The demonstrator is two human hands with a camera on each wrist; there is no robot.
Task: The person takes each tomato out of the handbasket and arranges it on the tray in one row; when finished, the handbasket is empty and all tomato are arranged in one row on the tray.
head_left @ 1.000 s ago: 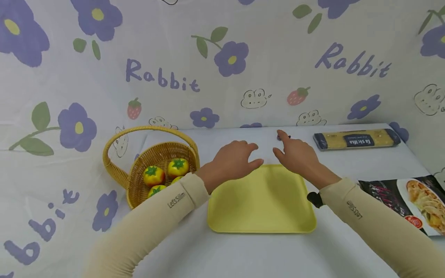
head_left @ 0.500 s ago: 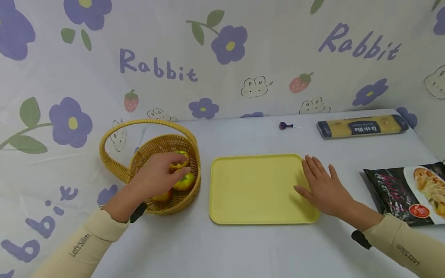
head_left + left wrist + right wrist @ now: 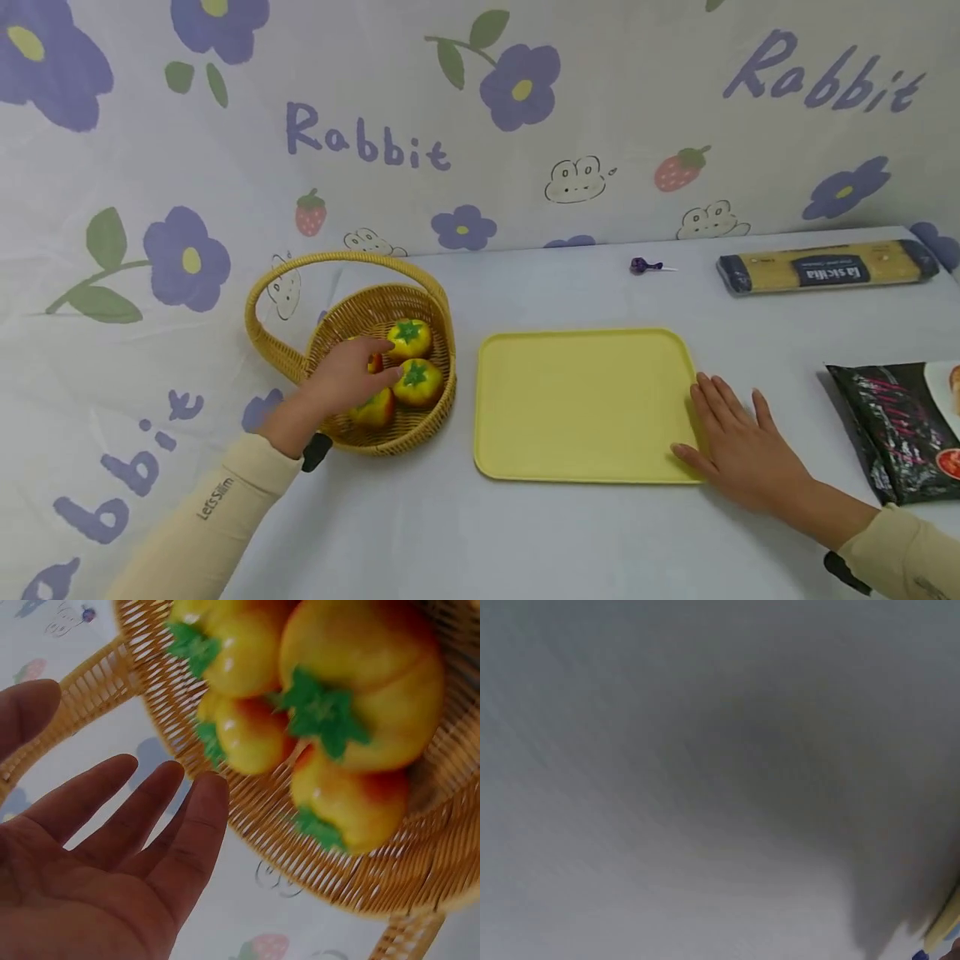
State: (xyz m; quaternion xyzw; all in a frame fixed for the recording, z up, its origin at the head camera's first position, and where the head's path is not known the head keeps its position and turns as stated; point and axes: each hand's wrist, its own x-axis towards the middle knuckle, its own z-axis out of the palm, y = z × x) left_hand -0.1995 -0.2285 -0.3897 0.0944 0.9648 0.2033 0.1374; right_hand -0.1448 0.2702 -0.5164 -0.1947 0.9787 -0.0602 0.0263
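Observation:
My left hand [image 3: 347, 379] hovers over a wicker basket [image 3: 362, 303] with a tall arched handle, fingers extended and apart. Inside the basket lie several yellow-and-red persimmons [image 3: 420, 385] with green star-shaped caps; the hand partly hides one. In the left wrist view, a gap shows between the fingers [image 3: 199, 825] and the nearest persimmon [image 3: 360, 682]. Flat at the right edge of a yellow tray [image 3: 585, 408] lies my right hand [image 3: 742, 450], its fingers straight and its fingertips on the rim. The right wrist view shows mostly white cloth, with a sliver of tray [image 3: 946, 922] in the corner.
Behind the tray is a purple-wrapped lollipop [image 3: 640, 266]. A long pack of spaghetti [image 3: 828, 267] lies at the back right. In front of it sits a black food bag [image 3: 892, 425], cut off by the frame. A printed cloth [image 3: 600, 108] hangs behind the table.
Both hands have parted from above the tray: the left went to the basket, the right to the tray's right edge. The lollipop has come into full sight.

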